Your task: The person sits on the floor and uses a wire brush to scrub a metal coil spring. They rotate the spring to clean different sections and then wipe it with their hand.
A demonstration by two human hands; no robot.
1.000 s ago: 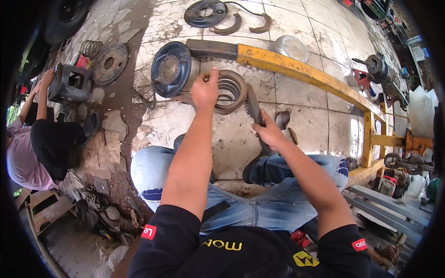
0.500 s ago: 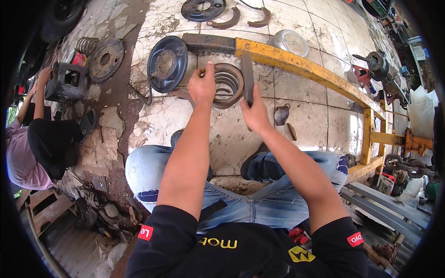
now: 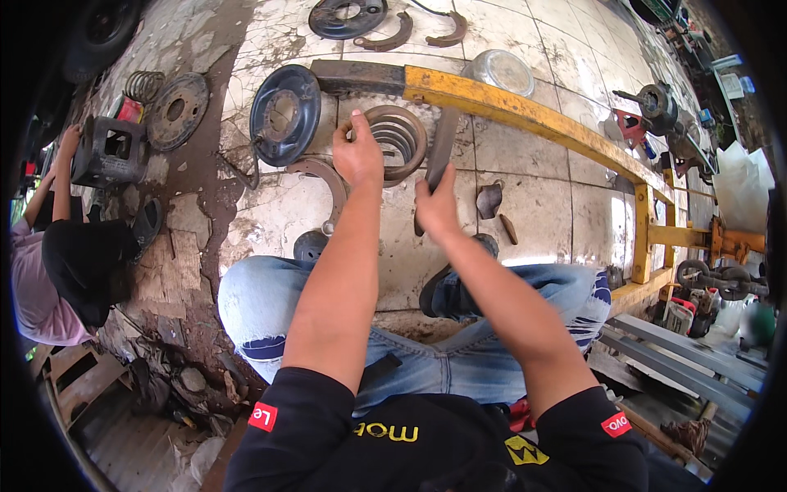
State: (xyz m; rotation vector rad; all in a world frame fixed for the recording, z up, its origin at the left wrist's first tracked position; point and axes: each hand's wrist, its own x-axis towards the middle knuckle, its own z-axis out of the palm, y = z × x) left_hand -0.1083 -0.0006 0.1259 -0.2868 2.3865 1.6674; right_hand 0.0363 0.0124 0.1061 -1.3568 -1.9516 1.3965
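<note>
Over stained tiles (image 3: 537,234): coil spring (image 3: 421,144), yellow frame (image 3: 508,109).

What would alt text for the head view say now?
Left hand holds a coil spring by its left side; right hand holds a brush just right of it. Beyond, a yellow beam crosses the tiled floor.

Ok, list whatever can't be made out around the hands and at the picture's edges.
All in the head view, now:
- Coil spring: part of its left side, covered by the left hand.
- Brush: the gripped stretch, hidden by the right hand.
- Black backing plate at the top: far rim, cut off by the upper edge.
- Tyre: outer side, lost in the dark fisheye rim.
</note>
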